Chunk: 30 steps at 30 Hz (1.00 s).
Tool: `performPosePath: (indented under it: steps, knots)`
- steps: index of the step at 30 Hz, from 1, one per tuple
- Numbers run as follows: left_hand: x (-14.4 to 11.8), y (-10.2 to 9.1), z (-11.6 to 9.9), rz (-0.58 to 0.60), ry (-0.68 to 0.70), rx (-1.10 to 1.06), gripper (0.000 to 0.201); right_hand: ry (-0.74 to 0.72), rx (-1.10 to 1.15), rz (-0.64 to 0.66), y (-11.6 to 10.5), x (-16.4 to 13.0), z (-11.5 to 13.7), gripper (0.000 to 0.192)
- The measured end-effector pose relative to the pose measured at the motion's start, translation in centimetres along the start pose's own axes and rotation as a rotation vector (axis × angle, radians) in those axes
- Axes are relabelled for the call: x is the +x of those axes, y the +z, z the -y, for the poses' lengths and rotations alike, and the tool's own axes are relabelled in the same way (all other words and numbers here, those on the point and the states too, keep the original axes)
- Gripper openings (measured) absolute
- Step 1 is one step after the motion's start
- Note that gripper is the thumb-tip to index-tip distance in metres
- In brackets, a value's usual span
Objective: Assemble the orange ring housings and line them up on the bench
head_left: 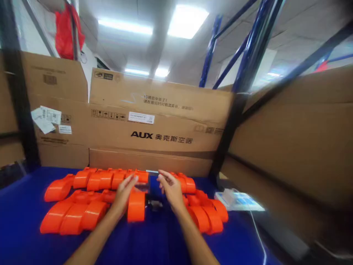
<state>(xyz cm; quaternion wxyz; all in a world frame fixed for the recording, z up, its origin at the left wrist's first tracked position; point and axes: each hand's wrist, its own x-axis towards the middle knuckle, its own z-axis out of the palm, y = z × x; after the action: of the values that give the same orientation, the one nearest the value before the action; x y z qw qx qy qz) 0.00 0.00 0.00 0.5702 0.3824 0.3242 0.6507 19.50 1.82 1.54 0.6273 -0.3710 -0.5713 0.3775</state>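
My left hand [125,194] is in the middle of the blue surface, its thumb and fingers stretched forward and loosely apart. It is beside a glossy orange band-shaped piece [136,208]; whether it touches the piece I cannot tell. A small black part [154,204], blurred, lies just right of that piece. My right hand [171,188] hovers above and right of the black part. Its fingers are bent but apart, with nothing visible between them. Rows of similar orange pieces [72,217] lie to the left, and more orange pieces [205,218] lie to the right.
The blue work surface [154,243] is backed by a large cardboard sheet [116,136] with AUX printing. Dark rack posts [224,140] stand at the sides. At the right lie a white and light-blue flat item [248,201] and a white cable [257,232].
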Motion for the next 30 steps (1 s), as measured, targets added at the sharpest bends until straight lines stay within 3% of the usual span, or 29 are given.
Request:
performPosePath:
  steps: [4, 9, 14, 24, 30]
  knots:
    - [0.17, 0.01, 0.26, -0.046, 0.020, -0.048, 0.076, -0.038, -0.062, -0.016, -0.35, 0.02, 0.37, 0.041]
    - [0.42, 0.12, 0.76, 0.012, 0.019, 0.007, 0.082, -0.052, -0.105, -0.017, 0.04, -0.17, 0.30, 0.042]
    - [0.33, 0.02, 0.35, 0.001, 0.026, -0.004, 0.078, -0.065, -0.063, -0.062, 0.18, -0.17, 0.25, 0.049]
    - [0.13, 0.21, 0.29, 0.072, 0.075, 0.110, 0.052, -0.138, -0.184, -0.048, -0.09, -0.44, 0.74, 0.039]
    - [0.44, -0.09, 0.55, 0.117, 0.074, 0.113, 0.061, -0.155, -0.152, -0.062, -0.09, -0.45, 1.01, 0.036]
